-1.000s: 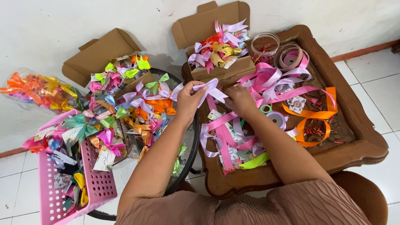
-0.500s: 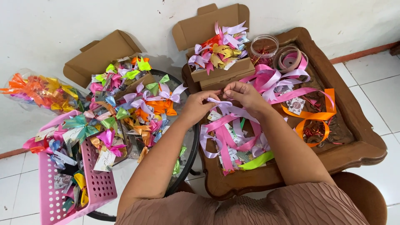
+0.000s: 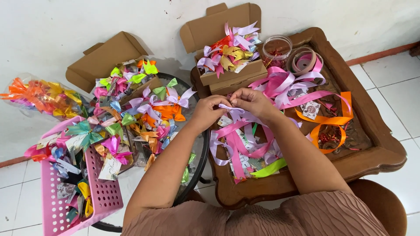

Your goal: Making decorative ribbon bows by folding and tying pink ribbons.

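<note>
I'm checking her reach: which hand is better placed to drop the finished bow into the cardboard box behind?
Probably the right hand: it lies nearer the open brown cardboard box than the left hand; both pinch the small lilac ribbon bow.

The place is a home craft corner for ribbon-bow making. White floor tiles point(image 3: 389, 87) and a plain white wall point(image 3: 87, 22) frame a carved wooden table point(image 3: 376, 148). Cardboard boxes point(image 3: 227, 74) and a pink plastic basket point(image 3: 100, 196) hold finished bows point(image 3: 148, 109). Ribbon rolls point(image 3: 306, 61) lie on the table.
</note>
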